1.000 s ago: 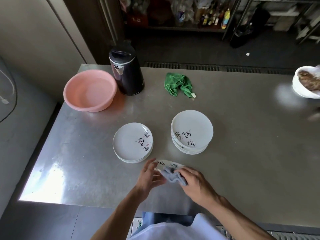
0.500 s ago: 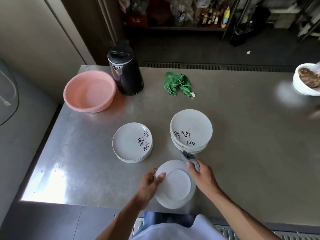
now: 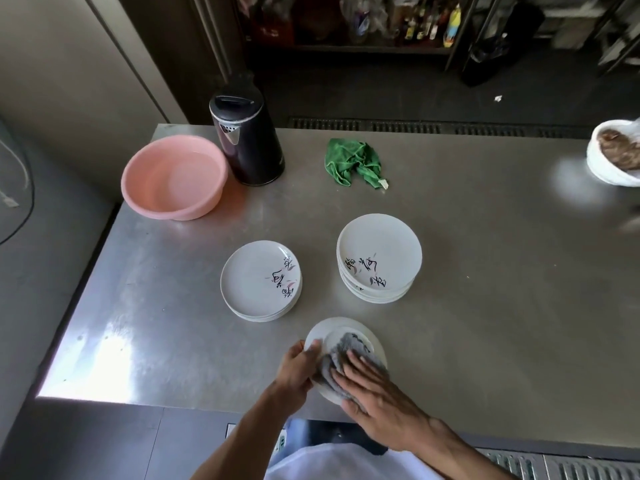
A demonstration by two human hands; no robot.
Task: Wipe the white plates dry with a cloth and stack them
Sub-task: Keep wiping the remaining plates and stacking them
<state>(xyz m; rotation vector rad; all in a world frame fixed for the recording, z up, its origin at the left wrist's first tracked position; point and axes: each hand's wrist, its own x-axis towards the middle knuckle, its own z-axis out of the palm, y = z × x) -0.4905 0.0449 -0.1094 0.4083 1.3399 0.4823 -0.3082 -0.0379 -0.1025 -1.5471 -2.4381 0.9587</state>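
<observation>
A white plate (image 3: 332, 332) is held upside down over the near edge of the steel table (image 3: 485, 289). My left hand (image 3: 296, 370) grips its left rim. My right hand (image 3: 375, 398) lies flat with straight fingers on a grey cloth (image 3: 341, 358), pressing it onto the plate's underside. Two stacks of white plates with dark brush lettering stand behind: a low stack (image 3: 259, 280) to the left and a taller stack (image 3: 379, 256) to the right.
A pink basin (image 3: 173, 176) and a black kettle (image 3: 246, 140) stand at the table's far left. A crumpled green cloth (image 3: 353, 162) lies at the back middle. A white bowl of brown food (image 3: 614, 152) sits at the far right edge.
The plate was turned bottom up. My right hand, which held the cloth bunched at the plate's far right rim, has moved onto the plate and now presses the cloth flat on it.
</observation>
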